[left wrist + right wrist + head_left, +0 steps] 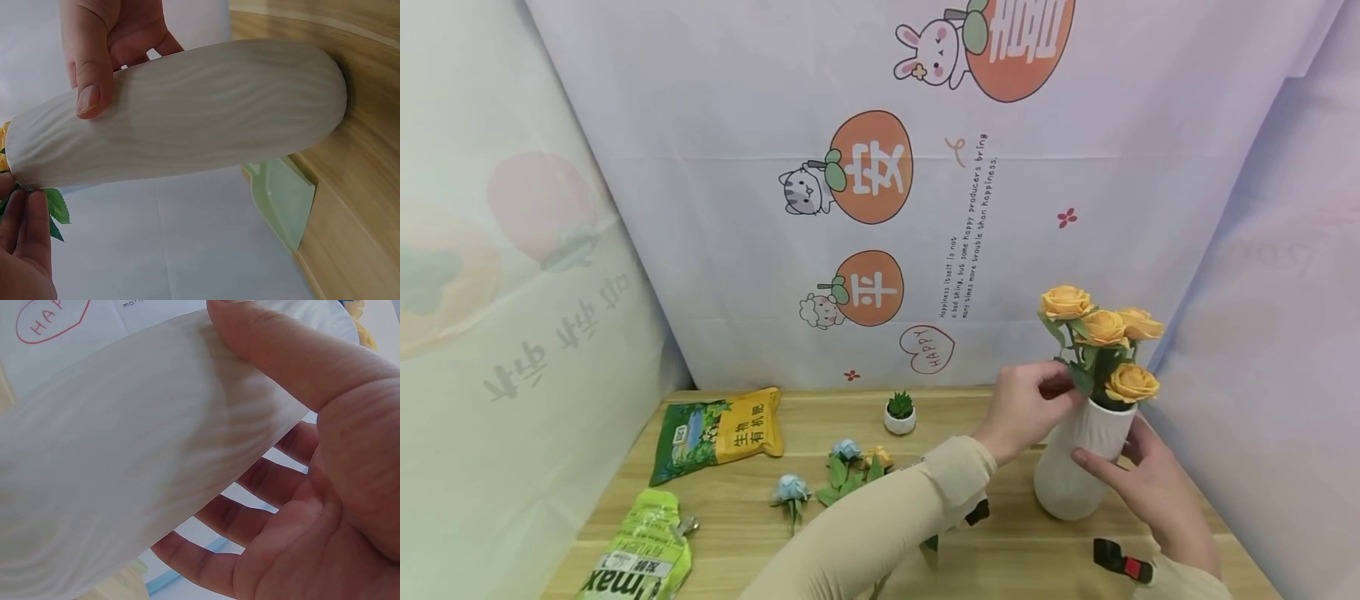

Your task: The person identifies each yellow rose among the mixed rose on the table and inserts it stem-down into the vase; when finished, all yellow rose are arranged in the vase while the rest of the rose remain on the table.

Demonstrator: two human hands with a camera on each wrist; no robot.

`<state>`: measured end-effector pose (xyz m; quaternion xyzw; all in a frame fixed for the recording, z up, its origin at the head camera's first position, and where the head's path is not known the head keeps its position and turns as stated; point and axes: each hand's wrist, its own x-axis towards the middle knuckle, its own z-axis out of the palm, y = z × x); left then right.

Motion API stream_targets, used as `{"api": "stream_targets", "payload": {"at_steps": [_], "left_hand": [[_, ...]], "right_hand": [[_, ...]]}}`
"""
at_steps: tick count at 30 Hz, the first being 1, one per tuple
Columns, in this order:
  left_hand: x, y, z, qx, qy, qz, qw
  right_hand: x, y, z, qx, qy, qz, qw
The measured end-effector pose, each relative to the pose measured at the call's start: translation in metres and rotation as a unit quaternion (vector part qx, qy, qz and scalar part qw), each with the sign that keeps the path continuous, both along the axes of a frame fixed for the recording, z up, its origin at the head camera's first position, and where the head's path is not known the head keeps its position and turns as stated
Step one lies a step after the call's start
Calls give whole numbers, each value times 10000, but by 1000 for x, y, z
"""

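Note:
A tall white ribbed vase [1078, 467] stands at the table's right side, tilted slightly, with several yellow artificial roses [1102, 327] in its mouth. My right hand [1157, 483] grips the vase's upper body, thumb on the near side and fingers round the far side, as the right wrist view [294, 456] shows up close. At the rim, my left hand [1026, 408] pinches the green leaves and stem of a yellow rose. In the left wrist view its fingertips [37, 212] lie right at the vase mouth, beside green leaves [57, 206].
Blue roses [792, 488] and a yellow rose [877, 457] lie mid-table, partly behind my left sleeve. A small potted succulent [900, 412] stands at the back. Leftward lie a yellow-green fertilizer bag [718, 433] and a lime bag [643, 546]. A pale green tray-like piece [284, 200] shows beyond the vase.

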<state>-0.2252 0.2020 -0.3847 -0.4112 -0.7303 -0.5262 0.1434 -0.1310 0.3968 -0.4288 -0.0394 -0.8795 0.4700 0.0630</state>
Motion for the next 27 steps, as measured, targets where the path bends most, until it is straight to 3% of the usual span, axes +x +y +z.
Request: {"api": "stream_targets", "payload": {"at_steps": [8,16,22,27], "left_hand": [[1,-41,-17,-57,-19,-326,9994],[3,-118,-43,-155,-710,-195,9972],[12,-172,-63,-349,-1401,63,9895],[20,-207,-78,-614,-1508,286,9862]], "right_hand": [[-4,-2,3,19,-135,19,9999],[-6,3,3,-88,-296,-12,9995],[-3,4,0,-111,-380,-47,9992],[-4,3,0,7,-373,-56,9993]]}}
